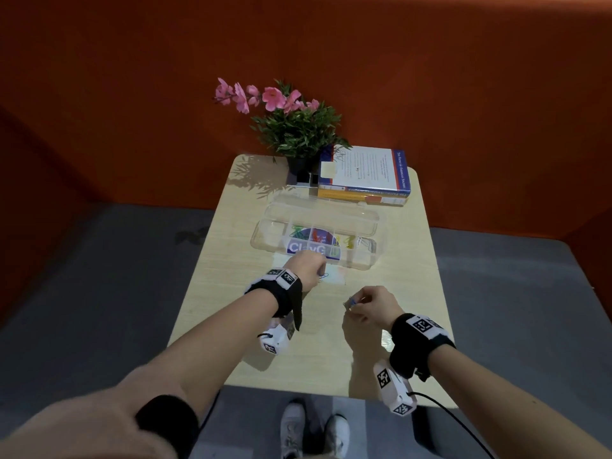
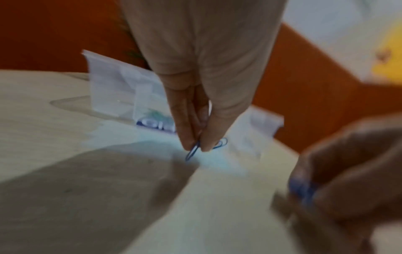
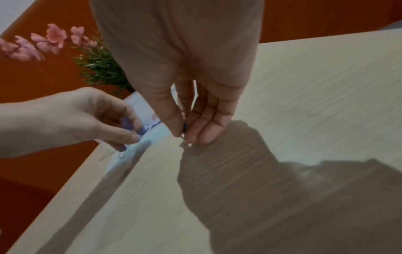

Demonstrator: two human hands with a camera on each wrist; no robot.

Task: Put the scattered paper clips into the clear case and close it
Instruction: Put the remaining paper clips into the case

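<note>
Blue paper clips (image 2: 192, 152) pinched in each hand beside open clear case (image 1: 318, 240).

From up top, the head camera looks steeply down and forward over both forearms onto the table (image 1: 381, 342), far enough back to take in the whole top, the clear case (image 1: 364, 256) mid-table and the potted plant (image 1: 294, 127) at the far edge against the red wall. Down at the left wrist, the camera sits right behind the left hand (image 2: 195, 86), looking along the fingers toward the case, very close and blurred. The right wrist camera rides just as close behind the right hand (image 3: 191, 77), angled across the tabletop toward the plant. Each wrist view catches the opposite hand at its edge, and all three share the case's near edge.
</note>
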